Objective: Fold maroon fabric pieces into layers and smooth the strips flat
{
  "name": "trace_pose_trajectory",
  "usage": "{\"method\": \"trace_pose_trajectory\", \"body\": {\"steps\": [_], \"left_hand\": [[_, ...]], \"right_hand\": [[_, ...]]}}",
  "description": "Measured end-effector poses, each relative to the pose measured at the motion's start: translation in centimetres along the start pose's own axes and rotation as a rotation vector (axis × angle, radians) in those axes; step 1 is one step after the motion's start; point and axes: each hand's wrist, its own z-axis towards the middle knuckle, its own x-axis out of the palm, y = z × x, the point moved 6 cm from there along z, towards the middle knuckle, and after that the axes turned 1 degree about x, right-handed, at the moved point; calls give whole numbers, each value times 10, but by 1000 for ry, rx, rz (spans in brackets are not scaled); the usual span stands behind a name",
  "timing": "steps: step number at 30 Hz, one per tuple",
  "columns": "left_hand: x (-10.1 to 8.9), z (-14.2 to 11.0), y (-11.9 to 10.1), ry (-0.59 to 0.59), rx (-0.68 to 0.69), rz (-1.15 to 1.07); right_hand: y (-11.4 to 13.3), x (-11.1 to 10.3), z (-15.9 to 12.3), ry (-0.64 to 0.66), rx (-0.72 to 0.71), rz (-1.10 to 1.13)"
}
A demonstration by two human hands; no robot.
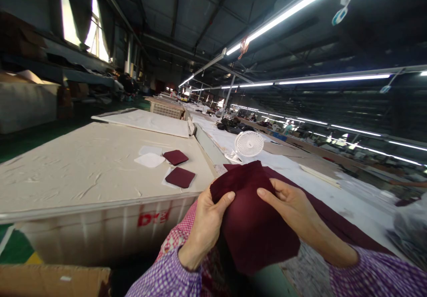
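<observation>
A maroon fabric piece (253, 226) hangs between my hands, its upper part folded over or layered. My left hand (208, 219) pinches its left side, thumb on top and fingers behind. On the right side, my right hand (296, 212) grips the cloth with the thumb in front; its other fingers are partly hidden. To the left, on a beige-covered surface, lie two small maroon patches (180, 177) and white patches (149, 159). A longer stretch of maroon cloth (327, 212) lies on the table under my right forearm.
A white fan (249, 144) stands beyond the fabric on the long white table (353, 199). The beige-topped bin (100, 226) with red lettering is at left. A cardboard box (53, 281) sits at lower left, and a plastic crate (167, 109) farther back. Clear plastic (412, 226) lies at right.
</observation>
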Motion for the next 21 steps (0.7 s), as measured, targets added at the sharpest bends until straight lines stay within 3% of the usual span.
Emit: {"method": "trace_pose_trajectory", "body": {"steps": [4,8,12,16,19,21], "left_hand": [[2,2,4,-11,-59,-67],[6,2,14,17,-144,-107],[6,5,21,69,-191,-56],[-5,13,31,49,-198,21],[-11,16,44,57,-174,79],[-13,18,53,75,-132,159]], "right_hand": [[-3,-3,-1,21,0,155],[1,-20,-4,-12,-38,43],[17,-69,-13,-185,-53,-48],[29,-129,-33,-425,-25,85],[12,-158,-43,-527,101,153],[-15,-163,-43,-502,224,197]]}}
